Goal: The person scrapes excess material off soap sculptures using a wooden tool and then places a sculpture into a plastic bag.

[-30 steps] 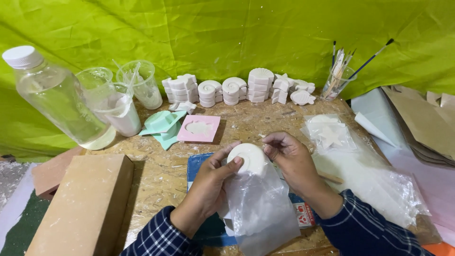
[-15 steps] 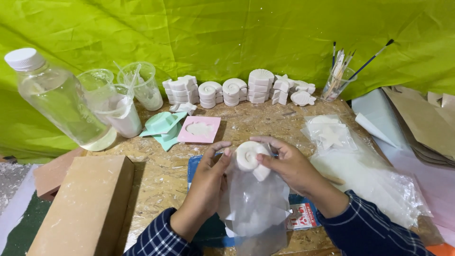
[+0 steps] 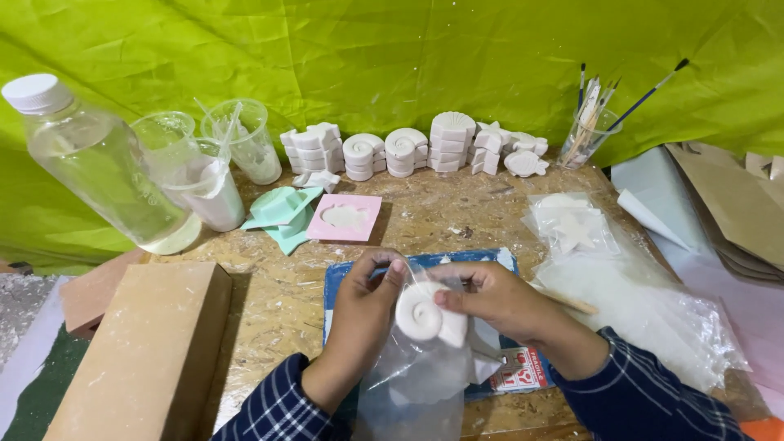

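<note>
Hands over a blue mat (image 3: pixel 343 282): left hand (image 3: pixel 363 306) pinches the bag (image 3: pixel 416 384) mouth; right hand (image 3: pixel 490 298) grips a white shell cast (image 3: pixel 425 314) at the opening, above the table (image 3: pixel 278 302).

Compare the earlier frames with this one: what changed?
The white spiral shell cast has sunk to the mouth of the clear plastic bag; the right hand now pinches it, and the left hand still holds the bag's top. Bottle, cups and stacked casts stayed put.
</note>
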